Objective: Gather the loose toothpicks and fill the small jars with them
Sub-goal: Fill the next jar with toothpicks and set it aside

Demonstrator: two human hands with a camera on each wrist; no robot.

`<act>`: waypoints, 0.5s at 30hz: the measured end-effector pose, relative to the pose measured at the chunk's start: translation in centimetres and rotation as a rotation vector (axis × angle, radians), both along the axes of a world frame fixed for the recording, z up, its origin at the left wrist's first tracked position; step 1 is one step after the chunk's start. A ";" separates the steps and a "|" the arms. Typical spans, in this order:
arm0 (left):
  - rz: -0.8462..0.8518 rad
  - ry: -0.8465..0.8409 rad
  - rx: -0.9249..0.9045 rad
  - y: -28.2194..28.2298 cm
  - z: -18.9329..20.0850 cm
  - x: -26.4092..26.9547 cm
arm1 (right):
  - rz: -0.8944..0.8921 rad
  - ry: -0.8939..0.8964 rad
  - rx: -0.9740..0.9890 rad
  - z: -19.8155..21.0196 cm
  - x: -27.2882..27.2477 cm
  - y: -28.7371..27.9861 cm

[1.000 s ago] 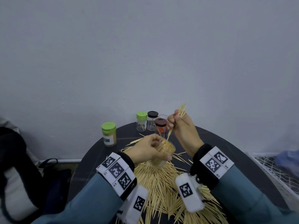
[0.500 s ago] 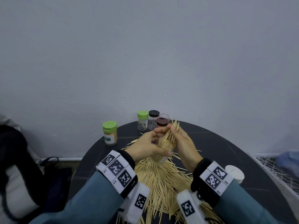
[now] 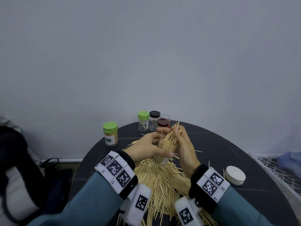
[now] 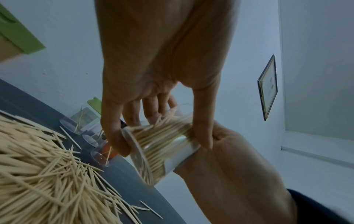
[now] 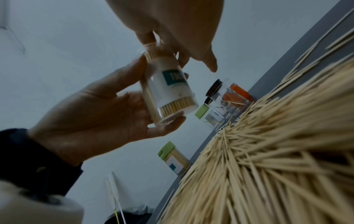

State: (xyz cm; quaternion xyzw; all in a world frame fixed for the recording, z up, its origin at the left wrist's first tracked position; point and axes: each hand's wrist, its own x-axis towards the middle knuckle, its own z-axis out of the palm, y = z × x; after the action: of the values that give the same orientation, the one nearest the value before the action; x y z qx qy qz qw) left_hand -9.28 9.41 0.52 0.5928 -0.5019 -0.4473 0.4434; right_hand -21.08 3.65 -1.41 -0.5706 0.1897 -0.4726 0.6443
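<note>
My left hand (image 3: 149,148) grips a clear labelled jar (image 3: 162,159), tilted and packed with toothpicks, a little above the table. In the left wrist view the jar (image 4: 166,153) lies between thumb and fingers. My right hand (image 3: 184,144) pinches a bundle of toothpicks (image 3: 173,133) that sticks out of the jar's mouth. The right wrist view shows the jar (image 5: 169,92) with its white and teal label, held from below by the left hand (image 5: 95,115). A big pile of loose toothpicks (image 3: 162,181) lies under both hands.
On the round dark table (image 3: 228,152) a full green-lidded jar (image 3: 110,135) stands at the left. Behind the hands stand a green-lidded jar (image 3: 143,122), a black-lidded jar (image 3: 154,121), a brown-lidded jar (image 3: 163,123) and an open jar (image 3: 165,117). A white lid (image 3: 234,175) lies at the right.
My right hand has come down from above the jar and brought its bundle of toothpicks into the jar's mouth. The left hand has kept hold of the jar.
</note>
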 end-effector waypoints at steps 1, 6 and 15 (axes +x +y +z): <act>-0.001 -0.009 0.006 0.0 0.0 0.0 | -0.003 -0.002 -0.020 0.3 -0.1 -0.1; -0.018 -0.029 0.015 -0.2 0.0 -0.2 | -0.003 0.000 -0.062 0.9 -0.3 -0.2; 0.007 0.000 0.008 0.0 0.2 0.2 | -0.026 0.178 -0.170 0.1 -0.5 -0.6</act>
State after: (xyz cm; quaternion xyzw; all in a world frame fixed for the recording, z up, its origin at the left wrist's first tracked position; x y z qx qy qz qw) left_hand -9.12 9.44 0.68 0.5962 -0.4981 -0.4478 0.4427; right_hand -21.61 3.00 -1.35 -0.6603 0.2128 -0.4428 0.5680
